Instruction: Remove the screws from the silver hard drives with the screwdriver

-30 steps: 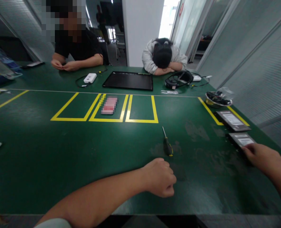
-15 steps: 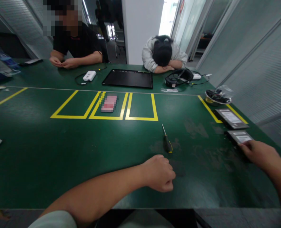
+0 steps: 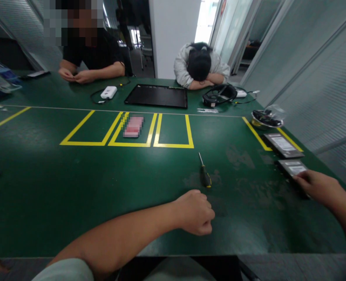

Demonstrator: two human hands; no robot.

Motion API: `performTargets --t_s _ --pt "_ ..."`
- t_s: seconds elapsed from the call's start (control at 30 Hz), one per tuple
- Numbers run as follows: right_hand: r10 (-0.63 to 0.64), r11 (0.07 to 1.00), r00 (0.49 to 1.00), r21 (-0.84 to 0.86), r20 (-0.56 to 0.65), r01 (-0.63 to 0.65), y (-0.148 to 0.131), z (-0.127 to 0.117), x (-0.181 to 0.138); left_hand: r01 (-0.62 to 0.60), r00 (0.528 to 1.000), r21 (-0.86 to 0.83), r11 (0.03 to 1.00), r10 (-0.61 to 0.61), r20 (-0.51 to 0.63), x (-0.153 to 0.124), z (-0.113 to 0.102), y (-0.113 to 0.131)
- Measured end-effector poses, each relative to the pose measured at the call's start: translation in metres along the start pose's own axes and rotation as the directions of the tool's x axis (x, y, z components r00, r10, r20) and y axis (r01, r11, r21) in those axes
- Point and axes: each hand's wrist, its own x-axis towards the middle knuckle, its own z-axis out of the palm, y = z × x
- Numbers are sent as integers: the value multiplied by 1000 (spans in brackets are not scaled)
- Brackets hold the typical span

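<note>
My left hand rests on the green table near its front edge, closed in a fist, with nothing showing in it. Just beyond it lies a screwdriver with a black and yellow handle, its shaft pointing away from me; the fist does not touch it. At the right side, my right hand grips the near edge of a hard drive with a white label. Part of that drive is hidden under my fingers. A second hard drive lies flat just behind it, partly across yellow tape.
A bowl of dark parts stands at the back right. Farther back are a black flat panel, a headset with cables and a white box. A pink item lies within yellow tape. Two people sit across the table.
The view has shifted slightly. Both hands keep their places, the right one still on the near hard drive.
</note>
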Motion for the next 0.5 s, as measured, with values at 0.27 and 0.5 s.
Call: performTargets --t_s 0.27,0.5 --pt "96 991 995 -95 26 -93 -5 7 10 6 1000 5 1000 -6 10 1 -2 1" --pt "89 988 991 -136 104 -75 -14 -1 21 7 1000 5 1000 -7 30 0 -3 1"
